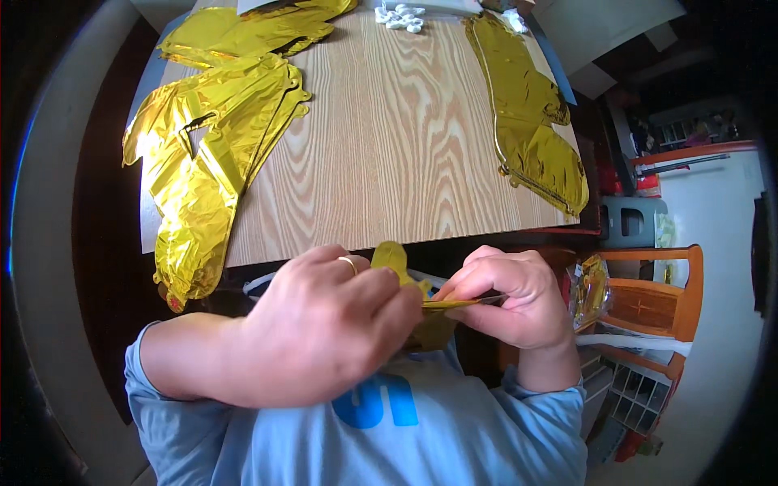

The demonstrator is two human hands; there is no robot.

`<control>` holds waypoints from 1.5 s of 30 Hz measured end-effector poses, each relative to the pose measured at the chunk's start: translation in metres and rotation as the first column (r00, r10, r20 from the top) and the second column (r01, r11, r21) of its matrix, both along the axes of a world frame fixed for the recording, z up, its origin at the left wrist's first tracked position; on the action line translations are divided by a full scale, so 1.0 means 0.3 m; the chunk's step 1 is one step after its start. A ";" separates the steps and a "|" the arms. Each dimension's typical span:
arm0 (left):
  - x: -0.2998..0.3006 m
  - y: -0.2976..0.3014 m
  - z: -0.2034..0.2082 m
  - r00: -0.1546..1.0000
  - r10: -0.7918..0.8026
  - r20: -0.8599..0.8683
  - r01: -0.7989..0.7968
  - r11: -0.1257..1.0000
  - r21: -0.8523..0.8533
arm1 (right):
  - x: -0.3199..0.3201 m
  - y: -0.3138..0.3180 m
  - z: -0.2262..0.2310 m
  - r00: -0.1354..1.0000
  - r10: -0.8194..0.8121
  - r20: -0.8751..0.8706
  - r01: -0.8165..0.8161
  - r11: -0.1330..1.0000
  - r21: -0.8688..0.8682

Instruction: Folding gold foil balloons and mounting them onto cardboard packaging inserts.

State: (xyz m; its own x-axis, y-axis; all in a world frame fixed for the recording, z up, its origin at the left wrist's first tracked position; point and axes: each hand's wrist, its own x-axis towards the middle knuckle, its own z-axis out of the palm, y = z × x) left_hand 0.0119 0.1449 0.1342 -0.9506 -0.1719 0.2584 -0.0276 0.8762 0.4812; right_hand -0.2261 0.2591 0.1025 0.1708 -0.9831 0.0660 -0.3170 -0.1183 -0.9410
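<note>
Both of my hands pinch a small flat gold foil balloon (395,261) close to my chest, below the front edge of the wooden table (389,146). My left hand (324,320), with a ring on one finger, covers most of the balloon from the left. My right hand (510,296) grips its thin edge from the right, fingers closed around it. Only the balloon's top lobe and a narrow strip between my fingers show; the rest is hidden behind my hands.
Several deflated gold foil balloons lie on the table: a crumpled pile (207,154) at the left, more at the far left (243,32), a long one (531,113) along the right edge. Small white pieces (401,16) sit at the far edge. A wooden chair (648,300) stands at my right.
</note>
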 end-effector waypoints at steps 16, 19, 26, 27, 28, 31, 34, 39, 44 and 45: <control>0.084 -0.224 -0.194 0.902 0.077 0.424 -0.368 0.651 0.664 | -0.080 -0.099 -0.163 0.902 -0.220 0.372 0.021 0.882 0.472; 0.018 -0.257 -0.196 0.873 0.113 0.475 -0.434 0.625 0.649 | -0.130 -0.167 -0.229 0.885 -0.231 0.404 -0.011 0.858 0.513; -0.076 -0.384 -0.192 0.773 0.082 0.629 -0.583 0.482 0.654 | -0.218 -0.295 -0.225 0.770 -0.330 0.546 -0.133 0.754 0.643; -0.074 -0.399 -0.211 0.772 0.079 0.631 -0.585 0.477 0.656 | -0.225 -0.316 -0.229 0.791 -0.328 0.516 -0.120 0.743 0.658; -0.081 -0.413 -0.231 0.738 0.100 0.668 -0.609 0.527 0.593 | -0.230 -0.339 -0.235 0.812 -0.325 0.485 -0.107 0.733 0.671; -0.108 -0.458 -0.307 0.648 0.181 0.740 -0.637 0.662 0.395 | -0.232 -0.418 -0.316 0.917 -0.295 0.269 0.029 0.721 0.692; -0.133 -0.456 -0.342 0.611 0.408 0.678 -0.585 0.810 0.040 | -0.238 -0.459 -0.342 0.964 -0.241 0.109 0.107 0.734 0.671; -0.163 -0.291 -0.335 0.896 0.417 0.151 -0.379 0.897 -0.228 | -0.233 -0.471 -0.324 0.972 -0.160 -0.171 0.230 0.789 0.570; -0.135 -0.228 -0.495 0.967 0.253 -0.005 -0.253 0.966 -0.044 | -0.144 -0.401 -0.239 0.721 -0.236 -0.651 0.350 0.935 0.049; -0.132 -0.222 -0.501 0.965 0.261 -0.002 -0.261 0.965 -0.026 | -0.121 -0.356 -0.234 0.614 -0.382 -0.690 0.297 0.922 -0.247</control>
State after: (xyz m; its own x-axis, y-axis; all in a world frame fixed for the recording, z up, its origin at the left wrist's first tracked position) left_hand -0.0277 0.0782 -0.0162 -0.8739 -0.4077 0.2647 -0.2580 0.8505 0.4583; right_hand -0.2623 0.1522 0.0322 -0.1389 -0.9757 0.1693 -0.9179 0.0627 -0.3919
